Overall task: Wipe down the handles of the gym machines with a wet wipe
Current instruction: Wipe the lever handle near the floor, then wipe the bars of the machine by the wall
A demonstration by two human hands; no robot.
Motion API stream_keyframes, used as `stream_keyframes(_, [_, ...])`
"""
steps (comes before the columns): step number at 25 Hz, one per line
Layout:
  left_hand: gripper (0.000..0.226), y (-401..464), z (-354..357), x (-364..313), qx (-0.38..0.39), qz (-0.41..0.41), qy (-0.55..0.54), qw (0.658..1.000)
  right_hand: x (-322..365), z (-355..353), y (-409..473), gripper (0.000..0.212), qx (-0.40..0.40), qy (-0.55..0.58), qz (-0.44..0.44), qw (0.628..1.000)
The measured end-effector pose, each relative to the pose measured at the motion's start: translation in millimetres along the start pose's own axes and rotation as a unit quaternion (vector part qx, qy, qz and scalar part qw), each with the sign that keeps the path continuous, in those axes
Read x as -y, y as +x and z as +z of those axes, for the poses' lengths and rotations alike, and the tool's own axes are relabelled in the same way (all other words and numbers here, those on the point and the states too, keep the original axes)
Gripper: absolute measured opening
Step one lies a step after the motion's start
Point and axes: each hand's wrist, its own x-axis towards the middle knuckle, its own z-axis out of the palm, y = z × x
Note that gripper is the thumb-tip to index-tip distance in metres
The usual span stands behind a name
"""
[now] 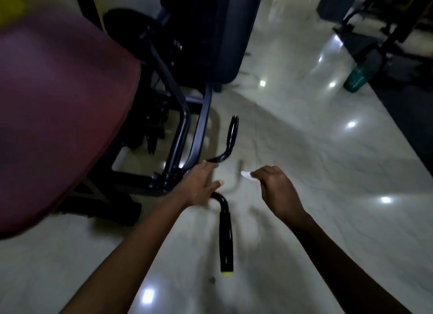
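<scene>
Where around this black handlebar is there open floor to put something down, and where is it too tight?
Bare pale glossy floor lies right of the right hand holding the white wipe, and beside the near black handle grip. Crowded: left, where the dark machine frame and maroon padded seat meet the left hand.

I see two bare forearms coming in from the bottom of the frame, no sleeves, no watch or bands at the wrists. Left hand (199, 184) and right hand (276, 187) ungloved, no rings that I can make out; picture blurry.
</scene>
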Motion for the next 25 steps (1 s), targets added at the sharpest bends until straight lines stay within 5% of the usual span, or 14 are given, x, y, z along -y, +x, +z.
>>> stream_keyframes(9, [0.051,30,-134,-198,-0.019,0.115,0.074,0.99,-4,-206,43,0.049,-0.138,-0.006,-0.005,0.99])
stream_keyframes(13, [0.054,44,-154,-272,-0.014,0.173,0.114,0.978,-18,-283,30,0.03,-0.171,-0.058,0.038,0.983])
stream_keyframes(20, [0.059,89,-122,-423,0.044,0.315,0.103,0.943,-79,-390,-48,0.028,-0.193,-0.159,0.204,0.946])
stream_keyframes(25, [0.056,100,-44,-553,0.147,0.458,0.071,0.874,-112,-468,-163,0.027,-0.226,-0.234,0.398,0.858])
